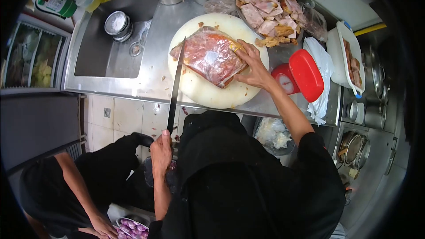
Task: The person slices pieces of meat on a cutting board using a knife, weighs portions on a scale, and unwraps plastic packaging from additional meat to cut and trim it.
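Observation:
A slab of raw meat [214, 57] in clear plastic wrap lies on the round white chopping board [208, 99]. My right hand [254, 66] grips its right edge, fingers on top and thumb towards the near side. In my closed left hand [161, 152] is the handle of a long knife [175, 90], held low in front of the counter. Its dark blade points away from me, and the tip reaches the meat's left corner. Whether the blade touches the meat, I cannot tell.
Left of the board is a sink [106, 64] with metal bowls [117, 25]. Cut meat fills a large tray [270, 13] behind. A red scale [285, 79] and white container [343, 57] stand right. A co-worker's hand [102, 225] is by purple onions [133, 229], lower left.

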`<action>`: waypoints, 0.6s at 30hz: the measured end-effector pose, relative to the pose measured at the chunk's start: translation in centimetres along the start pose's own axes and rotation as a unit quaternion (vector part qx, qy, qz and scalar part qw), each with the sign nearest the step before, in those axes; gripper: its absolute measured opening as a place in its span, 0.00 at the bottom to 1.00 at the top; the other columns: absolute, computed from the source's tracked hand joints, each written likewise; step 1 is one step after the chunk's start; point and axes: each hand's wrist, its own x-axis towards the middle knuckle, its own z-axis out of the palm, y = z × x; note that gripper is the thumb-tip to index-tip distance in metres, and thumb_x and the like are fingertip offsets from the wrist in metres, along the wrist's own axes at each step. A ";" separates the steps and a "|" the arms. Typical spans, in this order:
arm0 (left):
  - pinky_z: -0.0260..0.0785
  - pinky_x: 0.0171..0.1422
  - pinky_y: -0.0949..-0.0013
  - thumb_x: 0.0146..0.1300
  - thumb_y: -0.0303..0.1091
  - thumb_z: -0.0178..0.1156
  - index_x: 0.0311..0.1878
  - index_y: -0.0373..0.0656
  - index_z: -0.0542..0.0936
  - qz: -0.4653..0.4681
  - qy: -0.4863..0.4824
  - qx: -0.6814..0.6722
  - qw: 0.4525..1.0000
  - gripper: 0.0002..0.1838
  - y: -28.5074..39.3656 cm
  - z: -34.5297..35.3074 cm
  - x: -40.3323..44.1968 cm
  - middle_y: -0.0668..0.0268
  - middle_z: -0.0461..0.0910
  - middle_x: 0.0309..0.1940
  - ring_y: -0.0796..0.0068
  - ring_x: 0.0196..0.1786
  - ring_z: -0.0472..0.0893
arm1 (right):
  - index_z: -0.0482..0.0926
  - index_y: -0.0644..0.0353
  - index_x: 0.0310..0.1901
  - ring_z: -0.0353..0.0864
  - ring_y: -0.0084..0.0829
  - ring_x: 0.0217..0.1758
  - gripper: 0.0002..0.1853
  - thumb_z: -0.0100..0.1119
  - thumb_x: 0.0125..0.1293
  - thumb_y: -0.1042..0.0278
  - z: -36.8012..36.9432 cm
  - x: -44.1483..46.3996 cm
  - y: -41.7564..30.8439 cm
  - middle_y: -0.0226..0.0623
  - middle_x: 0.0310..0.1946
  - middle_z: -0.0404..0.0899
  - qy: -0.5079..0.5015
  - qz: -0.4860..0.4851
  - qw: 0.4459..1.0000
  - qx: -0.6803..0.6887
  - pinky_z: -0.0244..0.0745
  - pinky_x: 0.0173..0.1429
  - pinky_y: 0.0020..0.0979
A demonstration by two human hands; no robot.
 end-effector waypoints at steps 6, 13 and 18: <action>0.65 0.37 0.55 0.76 0.58 0.43 0.33 0.28 0.76 0.009 0.006 -0.006 1.000 0.36 -0.7 0.7 -0.1 0.51 0.70 0.19 0.62 0.26 0.69 | 0.70 0.51 0.71 0.46 0.55 0.78 0.51 0.82 0.40 0.53 0.8 -0.4 0.8 0.49 0.77 0.51 -0.006 0.025 1.000 -0.010 0.43 0.81 0.50; 0.65 0.38 0.53 0.76 0.60 0.42 0.31 0.28 0.75 0.012 0.015 -0.013 1.000 0.37 -1.1 1.4 -0.6 0.49 0.70 0.19 0.55 0.26 0.69 | 0.67 0.50 0.73 0.42 0.49 0.81 0.52 0.80 0.45 0.48 0.8 -0.4 1.0 0.47 0.77 0.50 -0.021 0.047 0.999 0.016 0.36 0.81 0.46; 0.65 0.38 0.53 0.76 0.60 0.43 0.31 0.28 0.74 -0.007 0.022 -0.011 1.000 0.37 -1.3 1.3 -0.6 0.49 0.69 0.19 0.57 0.26 0.69 | 0.65 0.51 0.74 0.41 0.49 0.81 0.53 0.80 0.46 0.47 0.4 -0.5 0.5 0.48 0.78 0.49 -0.039 0.052 0.998 0.010 0.35 0.81 0.45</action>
